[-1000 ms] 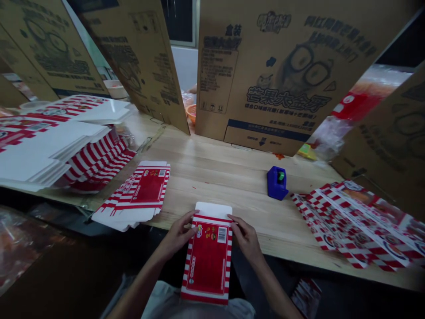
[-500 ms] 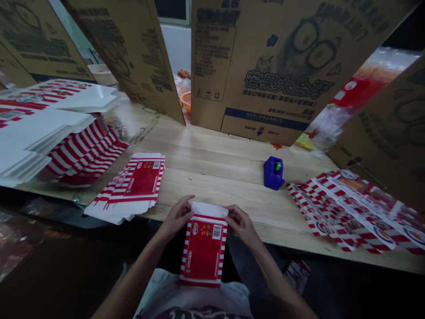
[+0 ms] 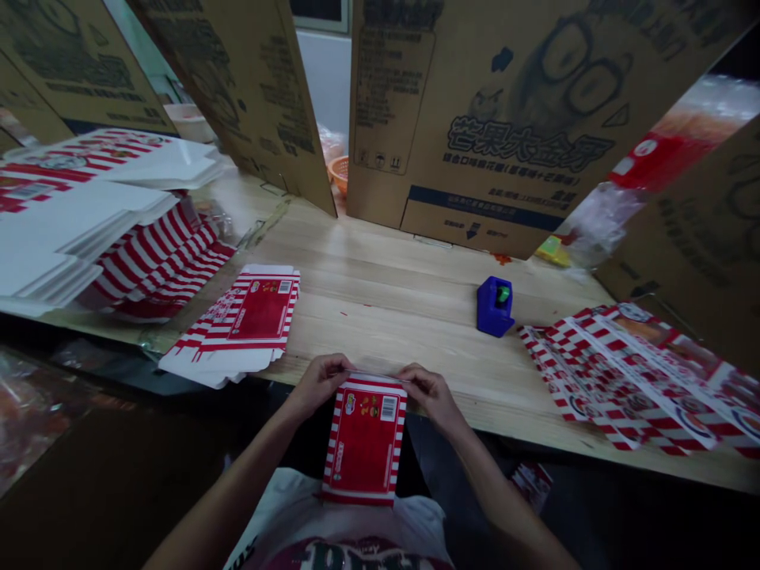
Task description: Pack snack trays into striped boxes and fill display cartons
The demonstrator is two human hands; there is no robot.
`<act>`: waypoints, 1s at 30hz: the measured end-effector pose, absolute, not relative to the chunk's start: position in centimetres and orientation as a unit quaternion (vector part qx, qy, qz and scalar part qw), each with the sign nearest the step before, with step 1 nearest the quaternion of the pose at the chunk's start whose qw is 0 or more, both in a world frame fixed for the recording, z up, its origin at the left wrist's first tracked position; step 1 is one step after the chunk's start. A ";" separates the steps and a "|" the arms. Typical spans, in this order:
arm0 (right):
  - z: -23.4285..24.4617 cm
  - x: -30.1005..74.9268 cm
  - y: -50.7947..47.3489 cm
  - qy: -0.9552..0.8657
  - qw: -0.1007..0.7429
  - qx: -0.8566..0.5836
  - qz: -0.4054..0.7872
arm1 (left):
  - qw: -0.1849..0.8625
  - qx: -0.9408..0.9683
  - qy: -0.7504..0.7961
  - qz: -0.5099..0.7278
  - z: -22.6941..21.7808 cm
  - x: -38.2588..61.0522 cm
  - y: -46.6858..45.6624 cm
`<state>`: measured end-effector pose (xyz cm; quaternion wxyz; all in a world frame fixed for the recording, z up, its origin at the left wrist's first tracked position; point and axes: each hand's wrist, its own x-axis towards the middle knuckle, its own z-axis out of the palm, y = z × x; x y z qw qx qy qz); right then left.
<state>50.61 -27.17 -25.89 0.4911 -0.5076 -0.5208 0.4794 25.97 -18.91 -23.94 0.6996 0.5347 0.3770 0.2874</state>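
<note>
A red carton with striped borders (image 3: 364, 443) rests between my body and the table's front edge, its printed panel facing up. My left hand (image 3: 324, 384) pinches its upper left corner, fingers closed. At the upper right corner my right hand (image 3: 428, 390) grips the carton the same way. The white end flap shows only as a thin line between the two hands. To the left, a small stack of flattened red-and-white cartons (image 3: 261, 313) lies at the table edge.
A blue tape dispenser (image 3: 494, 306) stands on the wooden table (image 3: 380, 293). Striped cartons (image 3: 641, 376) lie fanned out at right. White-backed carton sheets (image 3: 107, 210) are piled at left, by folded striped pieces (image 3: 163, 265). Large brown cardboard panels (image 3: 475, 119) stand along the back.
The white flap stood up at the carton's top edge; now it is folded down, almost out of sight. Both hands have closed in on the top edge. The view has shifted slightly.
</note>
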 end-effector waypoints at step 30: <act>-24.9 48.5 -29.5 -0.629 0.480 -0.538 0.290 | 0.447 0.797 0.318 0.252 -22.5 24.8 -19.8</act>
